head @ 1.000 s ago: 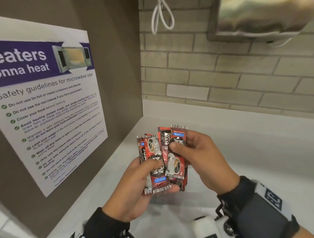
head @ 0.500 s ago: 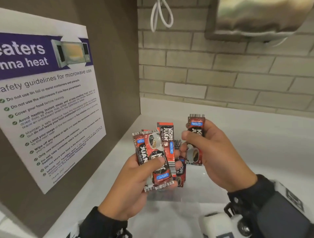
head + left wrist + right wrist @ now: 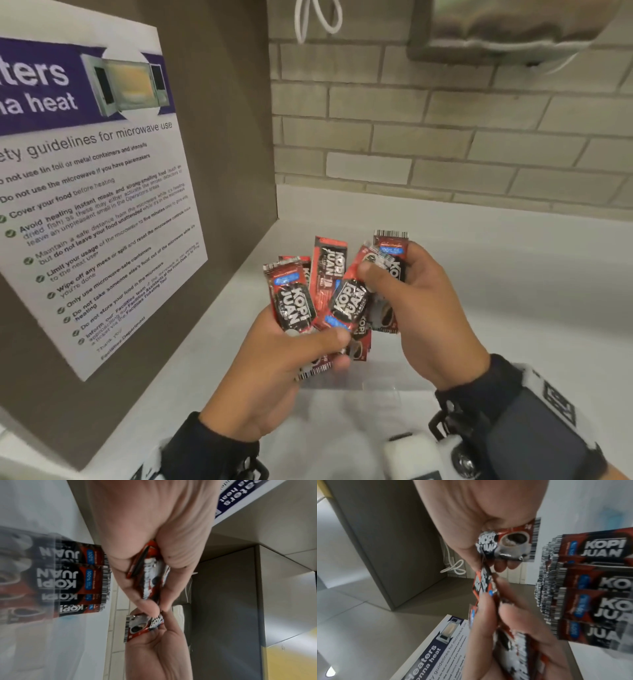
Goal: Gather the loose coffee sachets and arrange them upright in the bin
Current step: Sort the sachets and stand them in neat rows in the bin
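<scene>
My left hand [image 3: 329, 349] grips a fan of several red-and-black Kopi Juan coffee sachets [image 3: 294, 301] above the white counter. My right hand [image 3: 373, 277] holds one upright sachet [image 3: 392, 253] and its thumb pinches the top of a tilted sachet [image 3: 347, 303] in the fan. The left wrist view has the left hand [image 3: 154, 605] pinching the bundle [image 3: 150, 577]. In the right wrist view the right hand [image 3: 488, 561] holds a sachet [image 3: 510, 545]. A clear bin [image 3: 25, 622] below the hands holds several upright sachets [image 3: 72, 574], which the right wrist view also catches [image 3: 599, 585].
A brown panel with a microwave safety poster [image 3: 85, 205] stands close on the left. A brick wall [image 3: 445, 137] runs along the back, with a white cord [image 3: 318, 17] and a metal dispenser [image 3: 513, 27] above. The white counter [image 3: 531, 274] stretches right.
Half a second ago the right hand held one sachet apart from the fan. It has moved back to the fan, and its thumb now also pinches a tilted sachet there.
</scene>
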A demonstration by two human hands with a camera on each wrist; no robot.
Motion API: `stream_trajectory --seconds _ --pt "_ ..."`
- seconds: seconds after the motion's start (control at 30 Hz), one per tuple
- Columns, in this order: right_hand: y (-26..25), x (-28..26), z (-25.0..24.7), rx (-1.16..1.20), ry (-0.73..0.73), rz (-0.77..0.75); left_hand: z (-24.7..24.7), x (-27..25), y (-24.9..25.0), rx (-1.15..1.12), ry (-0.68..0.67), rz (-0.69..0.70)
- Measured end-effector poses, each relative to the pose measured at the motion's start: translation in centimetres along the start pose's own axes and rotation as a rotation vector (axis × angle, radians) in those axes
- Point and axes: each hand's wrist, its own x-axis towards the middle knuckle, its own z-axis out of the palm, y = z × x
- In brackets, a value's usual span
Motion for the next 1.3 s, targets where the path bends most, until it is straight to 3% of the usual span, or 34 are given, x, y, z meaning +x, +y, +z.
stream_trajectory --seconds 0.13,0.23,0.37,0.53,0.63,0.77,0.9,1.3 --pt "0.5 -0.6 -1.1 -0.005 -0.005 0.056 0.0 0.7 0.6 -0.080 0.216 0.069" --pt "1.4 -1.4 -1.6 -0.010 -0.169 0.195 0.0 1.3 1.2 -0.091 0.294 0.126" --pt "1.8 -2.3 -1.2 -0.085 -0.472 0.350 0.8 1.7 0.9 0.010 0.284 0.145" --pt "1.2 -2.0 -0.9 -0.015 -0.531 0.400 1.1 2.2 0.5 0.068 0.246 0.111" --pt "1.0 -1.2 -1.6 0.035 -0.506 0.422 1.4 2.6 0.7 -0.037 0.223 0.051" --pt "0.1 1.1 -3.3 0.173 -0.280 0.327 1.3 2.7 0.8 -0.112 0.183 -0.028" --pt "-0.8 2.7 -3.7 0.348 -0.191 0.327 1.5 2.6 0.8 -0.120 0.148 -0.061" --pt "-0.4 1.6 -0.7 0.504 -0.240 0.359 1.6 2.9 0.1 0.249 0.176 0.094"
